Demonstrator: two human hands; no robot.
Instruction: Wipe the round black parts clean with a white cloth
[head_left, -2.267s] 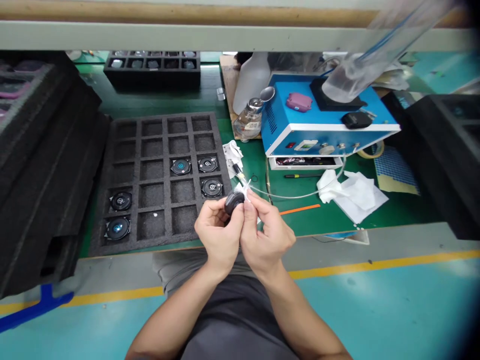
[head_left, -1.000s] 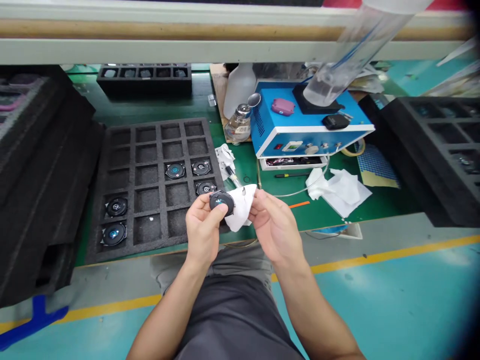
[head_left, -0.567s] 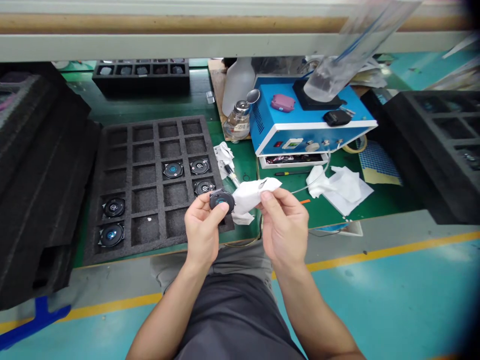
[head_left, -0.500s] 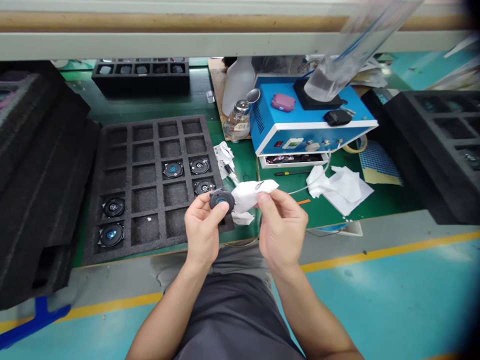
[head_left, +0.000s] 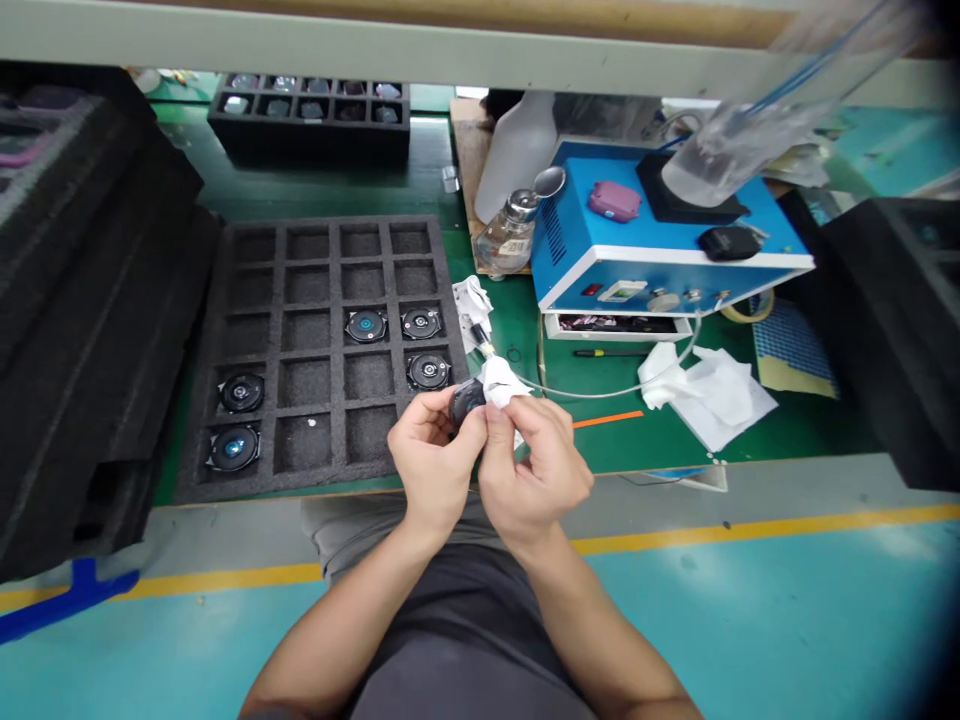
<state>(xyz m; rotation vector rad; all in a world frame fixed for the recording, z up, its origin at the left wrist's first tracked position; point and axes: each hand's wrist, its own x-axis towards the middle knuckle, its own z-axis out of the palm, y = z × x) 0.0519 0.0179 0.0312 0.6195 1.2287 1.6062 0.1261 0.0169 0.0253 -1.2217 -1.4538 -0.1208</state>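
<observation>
My left hand (head_left: 439,460) is closed round a round black part (head_left: 466,399), which is tilted and partly hidden by the fingers. My right hand (head_left: 534,462) pinches a white wipe (head_left: 504,382) right beside the part, and the fingertips of both hands meet there. Left of my hands lies a black foam tray (head_left: 304,455) with square pockets. Several similar round parts sit in it, among them one (head_left: 234,447) in the near left corner and one (head_left: 429,371) close to my left hand.
Behind my right hand stand a blue machine (head_left: 675,275) with a thin hose, a glass bottle (head_left: 510,235) and a white bottle (head_left: 517,155). Stacked black foam (head_left: 90,300) rises at the left. An orange strip (head_left: 609,419) and crumpled wipes (head_left: 712,385) lie at the right.
My right hand has moved left with the wipe, up against the round part. The part has tilted in my left hand. The whole view has shifted slightly.
</observation>
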